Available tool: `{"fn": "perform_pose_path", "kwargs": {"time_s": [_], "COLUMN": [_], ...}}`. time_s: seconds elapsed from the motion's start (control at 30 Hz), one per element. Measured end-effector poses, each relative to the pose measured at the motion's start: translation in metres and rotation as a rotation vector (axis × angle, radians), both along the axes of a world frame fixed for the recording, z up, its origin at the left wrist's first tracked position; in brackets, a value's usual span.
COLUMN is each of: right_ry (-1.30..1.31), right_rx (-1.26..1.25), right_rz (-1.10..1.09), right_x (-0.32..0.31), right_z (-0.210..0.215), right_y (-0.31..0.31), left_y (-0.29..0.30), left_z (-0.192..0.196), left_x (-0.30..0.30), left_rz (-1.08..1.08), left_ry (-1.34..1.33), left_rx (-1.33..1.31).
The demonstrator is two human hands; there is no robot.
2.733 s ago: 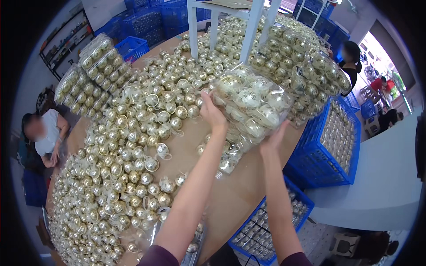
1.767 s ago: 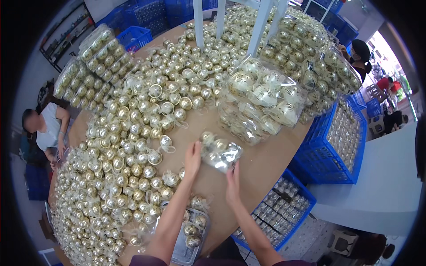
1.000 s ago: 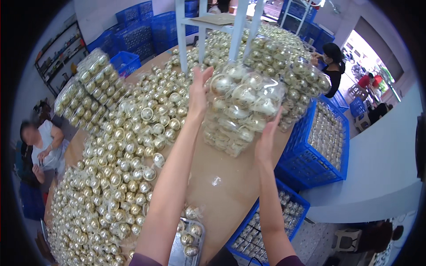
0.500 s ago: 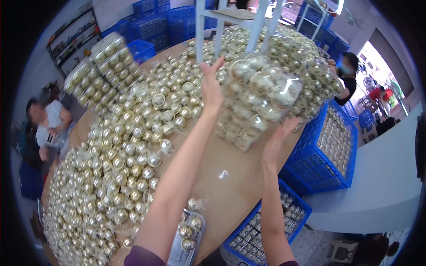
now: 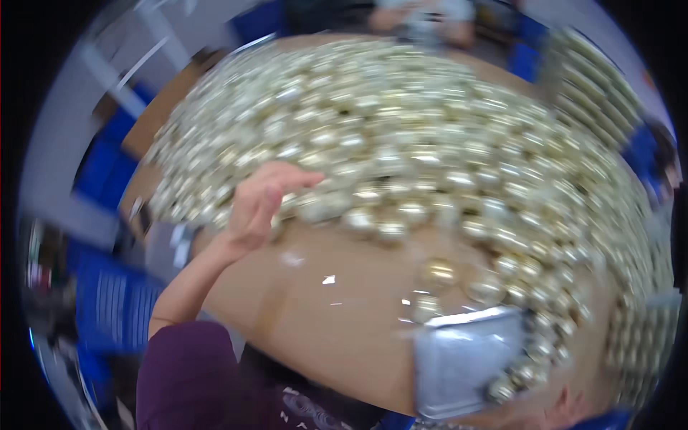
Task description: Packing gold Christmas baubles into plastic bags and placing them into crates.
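While L hand is nr gold balls, tray lies on tbl.

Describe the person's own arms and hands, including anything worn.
A short, dark purple sleeve leaves the left forearm bare. The left hand is ungloved. The blurred right hand, at the lower edge, also looks bare; its sleeve is out of view.

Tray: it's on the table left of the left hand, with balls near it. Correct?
Not left: the head view shows the tray to the right of the left hand. It is on the table, with balls near it.
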State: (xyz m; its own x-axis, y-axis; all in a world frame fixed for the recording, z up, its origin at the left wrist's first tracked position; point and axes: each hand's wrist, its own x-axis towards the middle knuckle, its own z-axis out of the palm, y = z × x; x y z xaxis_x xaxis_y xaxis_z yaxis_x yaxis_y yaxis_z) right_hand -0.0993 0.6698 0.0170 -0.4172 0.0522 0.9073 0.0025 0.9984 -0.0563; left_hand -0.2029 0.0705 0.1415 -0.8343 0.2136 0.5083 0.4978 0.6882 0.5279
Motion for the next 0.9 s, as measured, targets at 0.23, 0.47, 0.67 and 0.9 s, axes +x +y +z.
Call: {"fn": "perform_pose_path", "kwargs": {"time_s": [0.23,0.47,0.67,0.9], "right_ry": [0.236,-0.321,-1.849,-1.307], "right_rx": [-0.444,-0.858,-0.977,-1.671], "right_rz": [0.618,1.033,1.543,1.706], "right_x": [-0.009,0.064,0.123,0.14], "right_z": [0.018,0.011,-0.034,-0.059], "right_y": [-0.154,-0.355,-0.556,-0.566], "left_y": [-0.197,-0.229,-0.251,-0.138], "left_z": [-0.09,-0.11,-0.137,-0.152], "left_x": [0.225,0.327,0.34,0.343], "left_rz": [0.815,0.473,0.336,0.133], "left_ry": [-0.292,-0.576,-0.202,0.059], "left_rx": [-0.554,-0.583,-0.81,-0.442]}}
